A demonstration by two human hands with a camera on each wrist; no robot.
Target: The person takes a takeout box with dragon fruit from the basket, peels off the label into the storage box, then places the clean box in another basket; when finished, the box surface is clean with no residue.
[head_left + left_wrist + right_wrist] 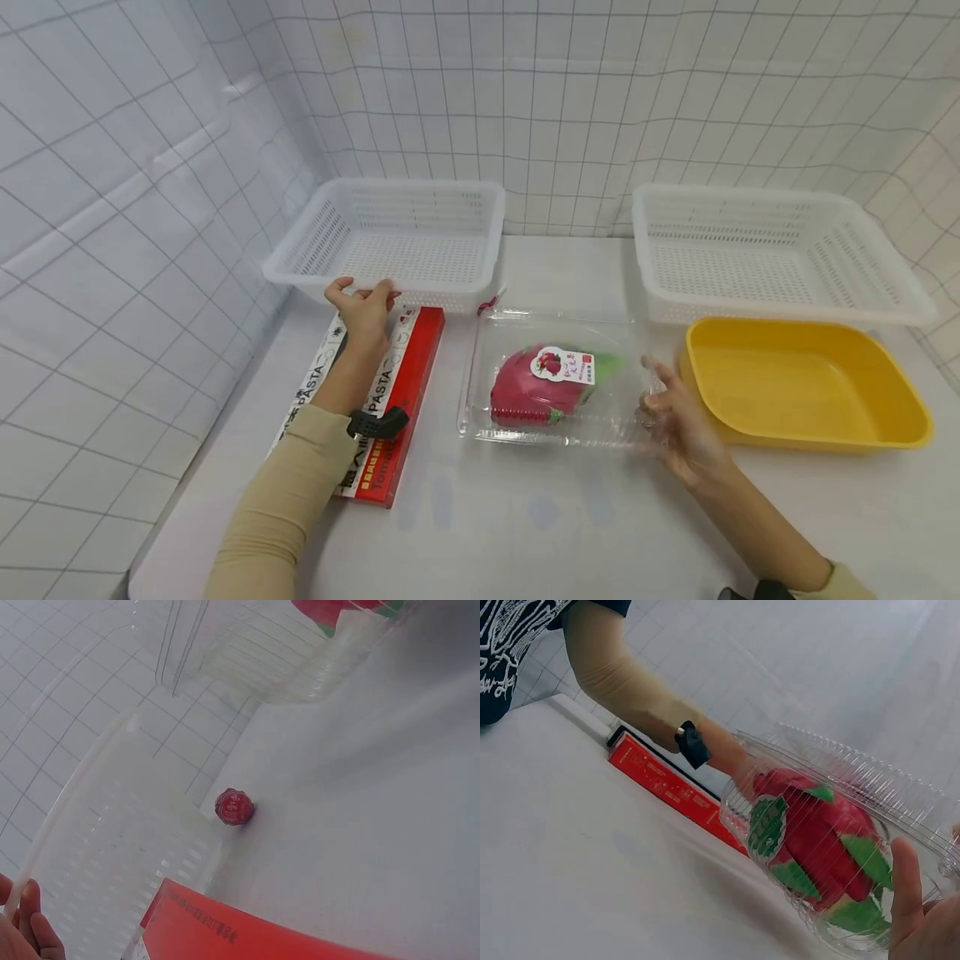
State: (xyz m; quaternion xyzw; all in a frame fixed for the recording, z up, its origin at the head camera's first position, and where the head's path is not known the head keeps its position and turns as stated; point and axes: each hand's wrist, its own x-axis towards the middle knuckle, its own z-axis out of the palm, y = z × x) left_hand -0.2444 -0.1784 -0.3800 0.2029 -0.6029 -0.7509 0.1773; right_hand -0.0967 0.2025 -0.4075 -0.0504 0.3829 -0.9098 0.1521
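My left hand [365,312] pinches the front rim of the left white basket [480,279], its fingers also showing at the rim in the left wrist view. With curled fingers, my right hand [686,425] holds the right end of a clear plastic clamshell box [472,387]. The box appears lifted off the table. Inside lies a red dragon fruit [525,387] with green tips, under a white label [576,367]. Below my left forearm lie red-and-white pasta boxes [416,375], partly covered by it. A red-wrapped lollipop [235,807] lies beside the left basket.
Another white basket [787,308] stands at the back right. In front of it is a yellow tub [810,433], close to my right hand. White grid-patterned walls [570,108] rise behind and at the left of the white table [510,525].
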